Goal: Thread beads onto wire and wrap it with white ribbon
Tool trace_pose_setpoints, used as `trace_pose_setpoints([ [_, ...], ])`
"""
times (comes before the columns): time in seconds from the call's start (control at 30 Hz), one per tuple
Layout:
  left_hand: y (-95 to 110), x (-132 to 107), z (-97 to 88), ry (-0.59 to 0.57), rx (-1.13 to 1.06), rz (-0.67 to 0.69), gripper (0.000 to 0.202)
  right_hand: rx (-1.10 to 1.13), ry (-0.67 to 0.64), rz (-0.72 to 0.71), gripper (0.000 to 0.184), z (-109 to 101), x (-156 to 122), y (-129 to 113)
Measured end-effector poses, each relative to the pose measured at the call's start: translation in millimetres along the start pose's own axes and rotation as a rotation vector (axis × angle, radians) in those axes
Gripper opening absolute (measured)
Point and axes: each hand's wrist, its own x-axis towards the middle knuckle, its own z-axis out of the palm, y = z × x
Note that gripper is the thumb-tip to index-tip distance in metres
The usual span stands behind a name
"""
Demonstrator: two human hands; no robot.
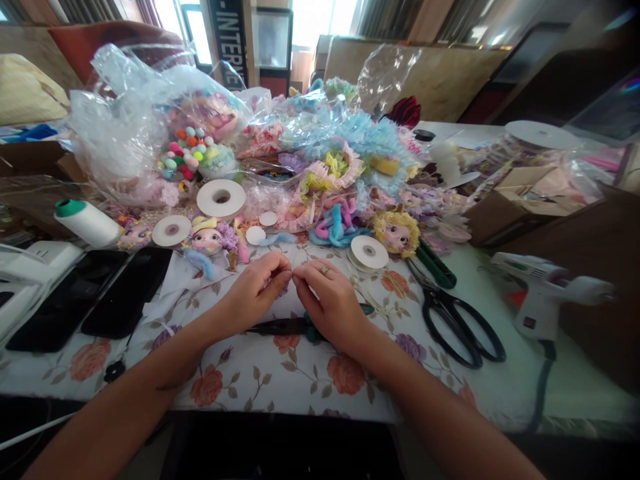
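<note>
Two hands meet fingertip to fingertip over a flower-printed cloth point(300, 373) on a crowded craft bench point(575, 393); the left hand point(253, 293) and the right hand point(333, 303), a ring on one finger, pinch narrowly on a tiny piece point(286, 285) too small to make out, held just above the cloth at the centre. A dark tool point(285, 327) lies under the wrists. Ahead sit ribbon spools point(221, 199), doll heads point(206, 240) and heaps of pastel frills in clear plastic bags point(125, 127). Black scissors point(460, 320) and a white glue gun point(545, 293) lie to the right, two dark phones point(95, 293) and a thread cone point(87, 223) to the left. A sign behind reads "INTER", the rest cut off
</note>
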Motion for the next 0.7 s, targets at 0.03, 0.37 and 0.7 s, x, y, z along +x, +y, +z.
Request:
trace_pose_setpoints([
  [0.03, -0.1, -0.2, 0.5, 0.002, 0.001, 0.011, 0.019, 0.025, 0.004, 0.011, 0.019, -0.3, -0.3, 0.0],
  [0.37, 3.8, -1.9, 0.1, 0.23, -0.124, 0.01, 0.019, 0.279, 0.083, 0.265, 0.014, -4.7, 0.5, -2.9],
  [0.7, 2.5, -2.8, 0.4, 0.344, 0.159, 0.271, 0.011, 0.136, 0.14, 0.075, 0.014, 1.2, -2.9, -1.3],
])
